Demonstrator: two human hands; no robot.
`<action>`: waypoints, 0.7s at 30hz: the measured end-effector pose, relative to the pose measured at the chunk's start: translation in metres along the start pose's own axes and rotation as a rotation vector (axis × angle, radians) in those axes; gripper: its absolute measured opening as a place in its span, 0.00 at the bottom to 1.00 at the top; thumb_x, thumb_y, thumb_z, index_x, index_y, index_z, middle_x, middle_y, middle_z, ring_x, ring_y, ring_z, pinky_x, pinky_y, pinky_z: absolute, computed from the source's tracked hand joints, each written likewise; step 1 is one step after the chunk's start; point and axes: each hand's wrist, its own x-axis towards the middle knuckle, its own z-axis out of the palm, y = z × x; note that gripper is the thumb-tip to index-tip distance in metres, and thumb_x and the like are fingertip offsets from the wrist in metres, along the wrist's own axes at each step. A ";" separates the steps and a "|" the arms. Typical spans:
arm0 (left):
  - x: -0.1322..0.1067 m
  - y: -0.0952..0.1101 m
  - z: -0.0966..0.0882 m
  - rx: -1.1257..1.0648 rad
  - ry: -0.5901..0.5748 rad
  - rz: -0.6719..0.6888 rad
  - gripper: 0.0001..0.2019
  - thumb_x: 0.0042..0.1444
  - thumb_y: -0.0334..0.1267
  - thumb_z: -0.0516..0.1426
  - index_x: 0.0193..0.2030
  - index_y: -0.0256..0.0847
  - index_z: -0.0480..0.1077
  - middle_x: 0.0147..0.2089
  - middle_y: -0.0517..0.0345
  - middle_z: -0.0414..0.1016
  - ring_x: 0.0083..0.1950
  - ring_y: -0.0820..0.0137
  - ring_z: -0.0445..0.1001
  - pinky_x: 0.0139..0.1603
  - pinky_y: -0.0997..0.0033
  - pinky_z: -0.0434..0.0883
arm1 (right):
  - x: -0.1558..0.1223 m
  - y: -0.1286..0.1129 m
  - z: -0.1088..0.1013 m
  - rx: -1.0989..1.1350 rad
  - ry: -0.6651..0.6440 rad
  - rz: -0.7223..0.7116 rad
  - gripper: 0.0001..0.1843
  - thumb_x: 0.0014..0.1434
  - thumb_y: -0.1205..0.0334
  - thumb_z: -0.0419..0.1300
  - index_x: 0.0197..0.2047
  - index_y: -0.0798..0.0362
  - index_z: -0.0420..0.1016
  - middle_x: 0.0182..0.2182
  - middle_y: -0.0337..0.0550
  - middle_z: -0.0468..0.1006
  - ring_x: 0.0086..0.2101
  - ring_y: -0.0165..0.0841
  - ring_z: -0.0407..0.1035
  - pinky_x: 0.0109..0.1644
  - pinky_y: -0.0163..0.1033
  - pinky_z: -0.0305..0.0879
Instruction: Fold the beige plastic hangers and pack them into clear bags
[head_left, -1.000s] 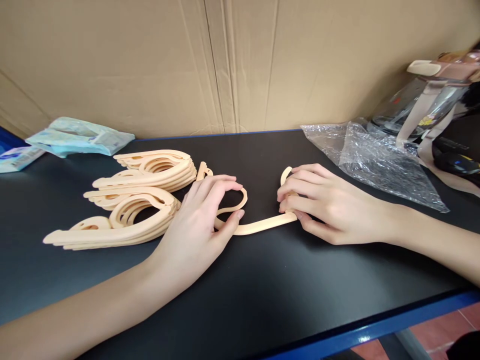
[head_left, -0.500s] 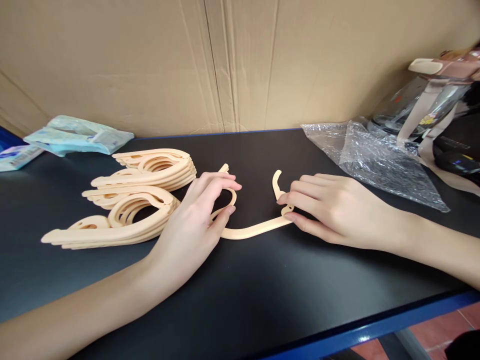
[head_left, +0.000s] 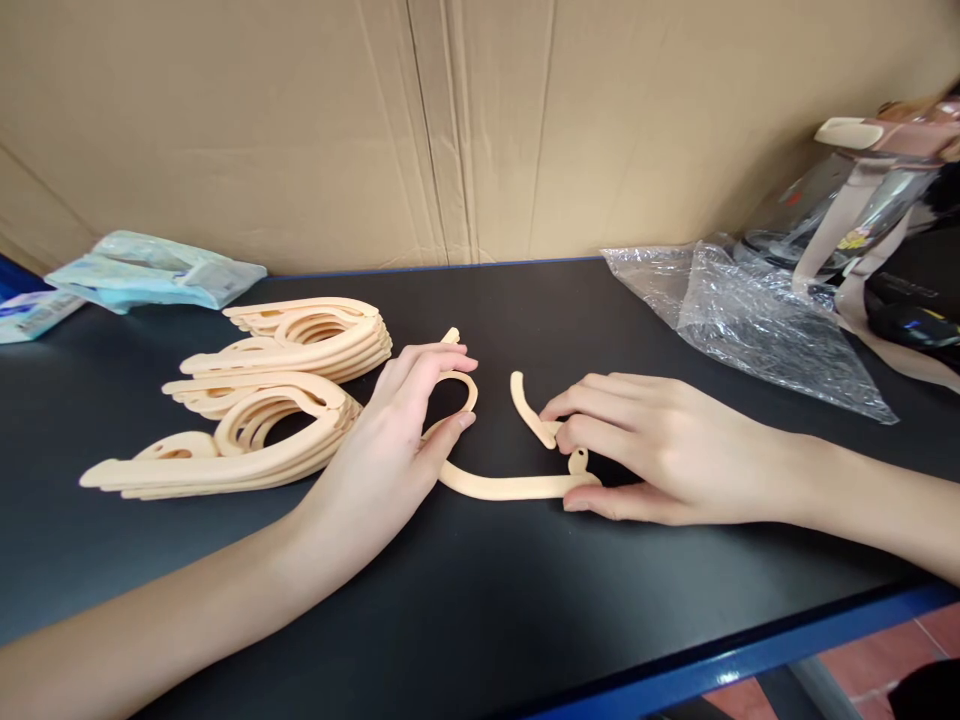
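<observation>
A cream folding clothes hanger [head_left: 510, 487] lies between my hands, partly unfolded. My left hand [head_left: 375, 430] is closed on its left part, with thumb and fingers around the round loop; the palm hides some of it. My right hand [head_left: 660, 445] grips the far right end of the long arm, thumb at the near side. Its fingertips touch a curved cream piece [head_left: 531, 412] that points up and left. A small tab with a hole [head_left: 578, 460] shows below these fingers.
Left of my left hand lie two stacks of folded cream hangers, a nearer stack [head_left: 255, 460] and a farther stack [head_left: 330, 350]. Tissue packs [head_left: 150, 272] are at the back left. Clear plastic wrap [head_left: 765, 320] and a strapped bottle [head_left: 877, 200] sit right, before cardboard [head_left: 300, 130].
My right hand has come nearer to me, and the hanger's right end has swung the same way. The curved piece has turned and shifted left. My left hand has barely moved.
</observation>
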 end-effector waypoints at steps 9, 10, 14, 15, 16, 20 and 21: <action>0.003 0.001 0.000 0.025 -0.010 -0.008 0.12 0.67 0.33 0.52 0.55 0.47 0.65 0.59 0.56 0.70 0.66 0.65 0.66 0.66 0.59 0.66 | 0.001 -0.008 0.001 0.055 0.011 -0.119 0.04 0.63 0.69 0.55 0.39 0.55 0.71 0.38 0.50 0.78 0.38 0.35 0.70 0.41 0.40 0.65; 0.003 0.002 0.000 0.015 -0.015 -0.011 0.12 0.67 0.34 0.52 0.55 0.47 0.64 0.59 0.56 0.70 0.66 0.65 0.66 0.66 0.58 0.66 | 0.000 -0.008 0.001 0.053 0.014 -0.127 0.05 0.62 0.71 0.54 0.39 0.55 0.71 0.38 0.49 0.78 0.39 0.36 0.70 0.42 0.40 0.65; 0.001 0.004 -0.002 -0.053 -0.027 -0.035 0.11 0.69 0.38 0.50 0.57 0.48 0.64 0.62 0.56 0.68 0.66 0.64 0.66 0.66 0.58 0.67 | -0.001 -0.008 0.002 0.038 0.004 -0.145 0.10 0.60 0.74 0.53 0.43 0.56 0.71 0.39 0.48 0.78 0.40 0.36 0.69 0.42 0.41 0.65; 0.000 0.004 -0.003 -0.072 -0.029 -0.037 0.12 0.69 0.39 0.50 0.57 0.47 0.64 0.63 0.55 0.68 0.66 0.63 0.67 0.65 0.58 0.68 | 0.000 -0.007 0.002 0.032 -0.005 -0.141 0.10 0.60 0.74 0.53 0.43 0.56 0.71 0.40 0.47 0.78 0.40 0.37 0.69 0.43 0.41 0.65; 0.000 0.004 -0.003 -0.089 -0.033 -0.038 0.12 0.69 0.38 0.49 0.57 0.47 0.64 0.63 0.55 0.68 0.65 0.63 0.68 0.64 0.58 0.69 | 0.000 -0.006 0.001 0.024 -0.011 -0.137 0.11 0.60 0.75 0.53 0.43 0.57 0.71 0.40 0.47 0.78 0.41 0.37 0.69 0.44 0.41 0.65; 0.000 0.004 -0.004 -0.179 -0.059 -0.005 0.17 0.67 0.29 0.46 0.58 0.47 0.64 0.62 0.57 0.68 0.61 0.68 0.71 0.63 0.63 0.73 | 0.002 0.000 0.002 -0.046 0.027 -0.111 0.13 0.60 0.78 0.50 0.43 0.57 0.71 0.41 0.49 0.78 0.45 0.39 0.68 0.50 0.44 0.65; 0.000 0.004 -0.004 -0.202 -0.064 0.013 0.18 0.66 0.27 0.45 0.58 0.47 0.64 0.62 0.58 0.68 0.62 0.69 0.70 0.63 0.65 0.73 | 0.003 0.002 0.003 -0.064 0.051 -0.100 0.14 0.60 0.79 0.49 0.45 0.58 0.71 0.42 0.50 0.78 0.45 0.39 0.68 0.51 0.44 0.65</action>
